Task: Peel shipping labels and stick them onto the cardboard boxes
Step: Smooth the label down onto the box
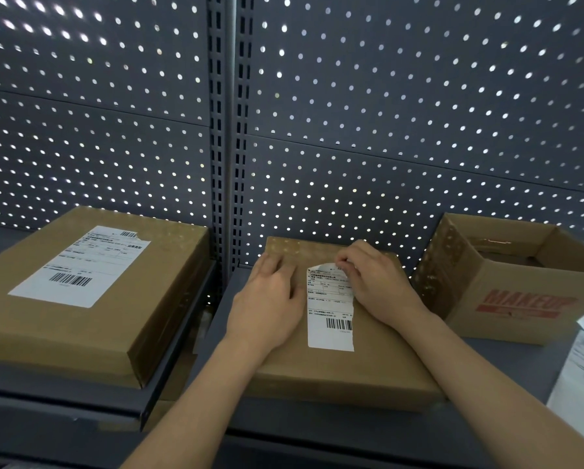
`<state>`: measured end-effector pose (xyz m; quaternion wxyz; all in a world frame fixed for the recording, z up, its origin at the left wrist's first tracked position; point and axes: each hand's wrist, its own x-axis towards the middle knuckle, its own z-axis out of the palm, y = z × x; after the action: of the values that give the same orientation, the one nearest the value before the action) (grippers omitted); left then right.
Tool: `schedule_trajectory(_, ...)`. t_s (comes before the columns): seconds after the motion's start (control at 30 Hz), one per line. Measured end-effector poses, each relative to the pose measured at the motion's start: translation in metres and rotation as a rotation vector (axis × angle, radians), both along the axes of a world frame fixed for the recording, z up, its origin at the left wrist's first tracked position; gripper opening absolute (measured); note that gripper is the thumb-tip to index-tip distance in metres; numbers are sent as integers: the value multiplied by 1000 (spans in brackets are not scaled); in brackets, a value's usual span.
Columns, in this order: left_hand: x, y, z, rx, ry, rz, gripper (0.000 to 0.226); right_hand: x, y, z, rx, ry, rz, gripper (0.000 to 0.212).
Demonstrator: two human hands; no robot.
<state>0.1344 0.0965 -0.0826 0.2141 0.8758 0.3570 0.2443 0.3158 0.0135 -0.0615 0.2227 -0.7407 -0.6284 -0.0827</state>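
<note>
Label (329,316) atop the box (334,370): your left hand (270,299) presses flat on the box; your right hand (375,282) pinches the label's lifted corner.

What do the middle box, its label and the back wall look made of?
Middle box: matte brown cardboard, judging by its folded edges. Label: thin white paper, printed with a barcode; its top corner curls up under the right hand. Back wall: probably grey painted metal, perforated, light showing through the holes.

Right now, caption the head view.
Left hand flat on cardboard box; right hand pinches shipping label at its curled top.
</note>
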Motion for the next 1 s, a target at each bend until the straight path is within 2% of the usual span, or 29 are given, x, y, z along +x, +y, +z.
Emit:
schedule_trajectory(0.07,0,1,-1,3,-14,-7,37,2,-1,1,11,103,12,17)
schedule_trajectory(0.17,0,2,-2,-8,-22,-22,36,4,-5,7,0,323,-10,50)
schedule_trajectory(0.2,0,3,-3,-14,-19,-24,36,5,-5,8,-14,342,-24,54)
schedule_trajectory(0.47,-1,2,-1,-22,-6,-23,37,-2,-4,15,-223,155,-116,24)
schedule_trajectory(0.63,0,3,-2,-18,7,-18,37,-2,-9,24,-274,263,-147,9)
schedule_trajectory(0.77,2,4,-5,-6,8,-12,35,-5,-6,16,-196,286,-176,10)
schedule_trajectory(0.9,3,3,-5,9,8,0,36,-16,-3,12,-141,170,-162,12)
schedule_trajectory(1.0,4,4,-6,40,9,10,33,-23,-5,12,-94,231,-125,15)
